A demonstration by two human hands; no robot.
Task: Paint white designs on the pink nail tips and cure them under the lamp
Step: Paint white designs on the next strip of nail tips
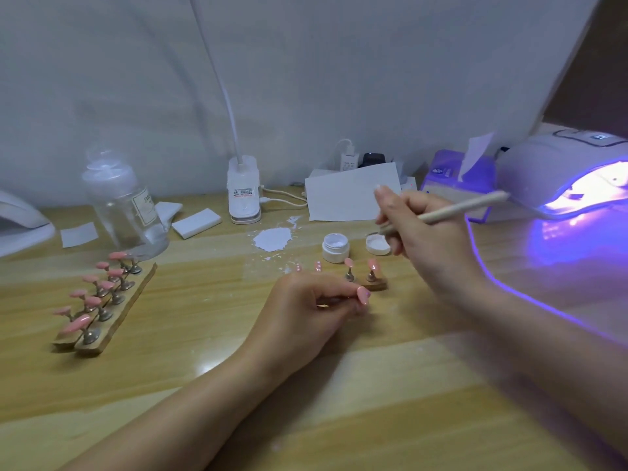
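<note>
My left hand (306, 307) rests on the wooden table and pinches a small stand with a pink nail tip (363, 295) between thumb and fingers. Just behind it a wooden holder (373, 283) carries more pink nail tips (350, 263) on metal stands. My right hand (418, 239) grips a beige nail brush (458, 209), its tip pointing down toward the open white gel pot (335, 247) and the pot's lid (377, 244). At the far right the curing lamp (560, 178) glows violet. A second wooden holder (102, 307) with several pink tips lies at the left.
A clear bottle (125, 205) stands at the back left beside white pads (197, 223). A desk-light base (244, 192), a white paper sheet (350, 195), a tissue box (455, 181) and a white smear (273, 239) lie across the back and middle.
</note>
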